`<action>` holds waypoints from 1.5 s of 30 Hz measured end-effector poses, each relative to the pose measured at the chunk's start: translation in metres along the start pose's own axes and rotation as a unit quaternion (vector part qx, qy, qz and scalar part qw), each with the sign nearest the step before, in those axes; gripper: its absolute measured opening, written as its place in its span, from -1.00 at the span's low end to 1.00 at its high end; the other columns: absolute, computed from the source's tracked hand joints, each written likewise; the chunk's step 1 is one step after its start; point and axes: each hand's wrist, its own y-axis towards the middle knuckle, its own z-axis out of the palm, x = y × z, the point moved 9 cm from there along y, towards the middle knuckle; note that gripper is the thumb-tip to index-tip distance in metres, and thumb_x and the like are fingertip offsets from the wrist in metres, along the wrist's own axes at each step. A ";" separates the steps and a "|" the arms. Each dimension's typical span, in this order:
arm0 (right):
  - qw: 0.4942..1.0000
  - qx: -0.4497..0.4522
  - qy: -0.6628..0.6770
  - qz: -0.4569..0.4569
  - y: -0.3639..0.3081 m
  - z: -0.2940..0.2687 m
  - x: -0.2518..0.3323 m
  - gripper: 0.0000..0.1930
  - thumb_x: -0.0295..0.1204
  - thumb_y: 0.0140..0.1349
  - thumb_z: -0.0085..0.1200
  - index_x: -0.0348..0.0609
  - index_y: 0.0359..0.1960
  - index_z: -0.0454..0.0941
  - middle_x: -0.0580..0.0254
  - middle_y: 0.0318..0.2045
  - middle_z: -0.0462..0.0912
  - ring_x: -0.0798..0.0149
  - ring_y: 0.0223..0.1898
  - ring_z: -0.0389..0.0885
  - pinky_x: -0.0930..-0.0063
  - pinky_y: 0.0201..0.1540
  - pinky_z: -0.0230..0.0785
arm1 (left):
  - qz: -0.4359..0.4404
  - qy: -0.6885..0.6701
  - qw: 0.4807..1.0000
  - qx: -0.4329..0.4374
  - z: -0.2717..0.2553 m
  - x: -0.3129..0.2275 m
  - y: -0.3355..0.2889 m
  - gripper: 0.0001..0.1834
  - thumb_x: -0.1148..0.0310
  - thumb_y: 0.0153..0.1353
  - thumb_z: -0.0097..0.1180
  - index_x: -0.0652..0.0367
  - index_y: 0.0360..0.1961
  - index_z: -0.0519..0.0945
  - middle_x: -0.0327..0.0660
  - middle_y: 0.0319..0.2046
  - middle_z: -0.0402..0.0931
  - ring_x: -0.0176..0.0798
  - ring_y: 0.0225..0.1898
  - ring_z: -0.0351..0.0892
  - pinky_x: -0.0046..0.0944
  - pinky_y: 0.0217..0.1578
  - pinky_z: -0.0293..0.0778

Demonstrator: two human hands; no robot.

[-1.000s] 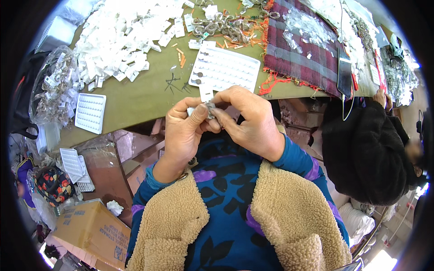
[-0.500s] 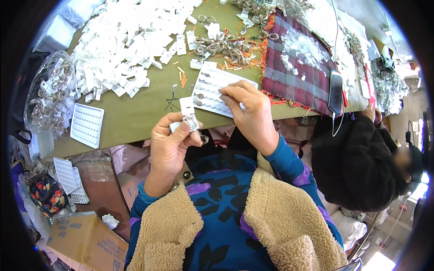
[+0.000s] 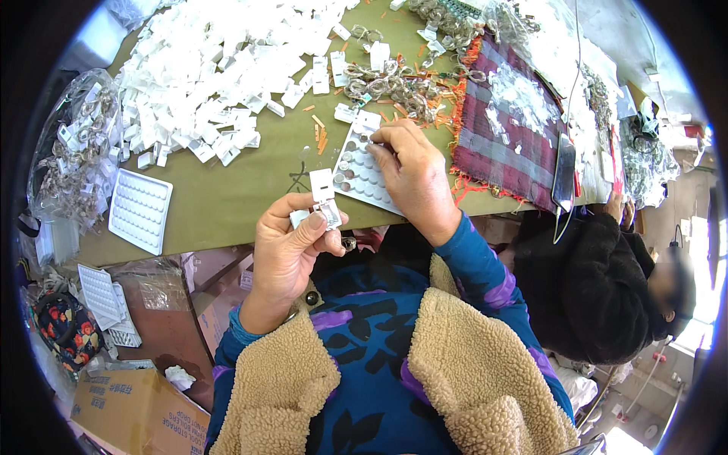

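My left hand [image 3: 292, 239] is closed around a small white plastic case [image 3: 324, 186], its lid standing up and its hollow facing me. A shiny metal piece [image 3: 349, 243] hangs just below those fingers. Over the white tray of round pockets [image 3: 373, 188], my right hand [image 3: 417, 174] has thumb and forefinger pinched together; whatever is between the tips is too small to make out. Several small silvery discs [image 3: 346, 166] sit in pockets along the tray's left side. My right hand covers part of the tray.
A big heap of white plastic cases [image 3: 205, 83] lies at the far left. Metal clasps [image 3: 402, 87] and orange strips [image 3: 322, 142] are scattered behind the tray. Another pocketed tray [image 3: 141, 211] rests left, a plaid cloth [image 3: 508, 144] right. A person in black [image 3: 584, 288] sits at right.
My right hand has shifted slightly left and up over the tray, its fingertips drawing near the pockets at the upper left. My left hand still holds the open case.
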 end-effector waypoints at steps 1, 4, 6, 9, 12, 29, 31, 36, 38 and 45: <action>1.000 0.016 -0.010 0.004 0.002 0.002 -0.001 -0.75 -0.63 0.05 0.12 -0.27 -0.18 0.54 0.05 -0.33 0.52 -0.04 -0.35 0.57 0.24 -0.28 0.46 | 0.001 -0.005 1.000 0.006 0.001 0.000 0.000 -0.74 0.47 0.30 0.13 0.37 -0.03 0.51 0.15 -0.25 0.60 -0.23 -0.40 0.65 -0.22 -0.37 0.70; 0.997 0.034 -0.032 -0.057 0.006 0.009 0.012 -0.72 -0.64 0.01 0.09 -0.27 -0.17 0.56 0.06 -0.31 0.52 -0.02 -0.31 0.58 0.24 -0.26 0.46 | 0.002 -0.015 1.000 0.001 0.001 -0.001 0.001 -0.75 0.48 0.31 0.12 0.36 -0.03 0.50 0.15 -0.25 0.60 -0.24 -0.40 0.64 -0.22 -0.35 0.70; 0.992 0.062 -0.068 -0.082 0.006 0.017 0.016 -0.69 -0.64 -0.02 0.07 -0.26 -0.16 0.57 0.07 -0.30 0.52 -0.01 -0.28 0.58 0.25 -0.24 0.47 | 0.002 -0.013 1.000 -0.002 0.001 -0.001 0.002 -0.75 0.47 0.32 0.11 0.36 -0.03 0.50 0.15 -0.24 0.60 -0.24 -0.40 0.64 -0.23 -0.34 0.70; 0.986 0.088 -0.090 -0.108 0.004 0.025 0.019 -0.67 -0.63 -0.06 0.08 -0.26 -0.17 0.57 0.08 -0.29 0.51 0.01 -0.24 0.58 0.24 -0.22 0.47 | 0.005 -0.024 1.000 -0.004 0.001 -0.001 0.002 -0.76 0.48 0.32 0.10 0.35 -0.03 0.50 0.15 -0.23 0.59 -0.24 -0.39 0.64 -0.23 -0.32 0.71; 0.988 0.077 -0.075 -0.111 0.005 0.020 0.022 -0.68 -0.64 -0.06 0.08 -0.26 -0.18 0.57 0.06 -0.30 0.51 0.00 -0.25 0.58 0.23 -0.22 0.47 | 0.007 -0.042 0.999 -0.009 0.000 -0.001 0.002 -0.76 0.48 0.33 0.09 0.34 -0.02 0.50 0.14 -0.23 0.59 -0.25 -0.39 0.64 -0.22 -0.31 0.72; 0.973 0.065 0.221 0.025 -0.042 -0.017 0.078 -0.70 -0.77 0.06 0.16 -0.24 -0.15 0.65 0.14 -0.28 0.56 0.26 -0.32 0.62 0.48 -0.30 0.50 | -0.008 -0.031 0.999 0.007 0.014 0.011 -0.023 -0.78 0.43 0.35 0.08 0.19 0.00 0.53 -0.16 -0.34 0.60 -0.32 -0.36 0.63 -0.24 -0.27 0.70; 0.984 0.023 0.176 -0.024 -0.040 -0.029 0.085 -0.66 -0.79 0.07 0.13 -0.24 -0.12 0.65 0.12 -0.28 0.59 0.26 -0.32 0.63 0.45 -0.30 0.51 | -0.009 -0.036 0.999 0.013 0.016 0.011 -0.023 -0.77 0.43 0.35 0.08 0.19 0.01 0.53 -0.16 -0.35 0.60 -0.32 -0.37 0.63 -0.25 -0.28 0.70; 0.982 -0.001 0.083 -0.171 -0.039 -0.018 0.100 -0.56 -0.63 -0.11 0.21 -0.28 -0.07 0.59 0.12 -0.35 0.63 0.15 -0.39 0.61 0.38 -0.35 0.48 | 0.020 0.001 1.000 -0.010 0.013 0.005 -0.020 -0.77 0.46 0.31 0.13 0.32 -0.05 0.56 -0.12 -0.36 0.62 -0.32 -0.39 0.64 -0.25 -0.32 0.70; 0.962 -0.050 0.019 -0.266 -0.045 -0.013 0.113 -0.51 -0.50 -0.18 0.21 -0.28 -0.08 0.59 0.20 -0.36 0.64 0.19 -0.37 0.61 0.39 -0.34 0.47 | 0.033 0.040 0.998 -0.039 0.009 0.001 -0.017 -0.76 0.47 0.29 0.16 0.38 -0.07 0.57 -0.10 -0.36 0.64 -0.32 -0.42 0.65 -0.25 -0.33 0.71; 0.998 -0.041 0.040 0.014 -0.009 -0.015 0.029 -0.75 -0.65 0.18 0.10 -0.24 -0.09 0.58 0.02 -0.34 0.59 -0.02 -0.36 0.61 0.28 -0.32 0.46 | 0.010 0.087 0.994 -0.059 0.001 -0.007 -0.008 -0.85 0.51 0.27 0.13 0.41 -0.20 0.56 0.01 -0.37 0.61 -0.31 -0.53 0.61 -0.27 -0.47 0.68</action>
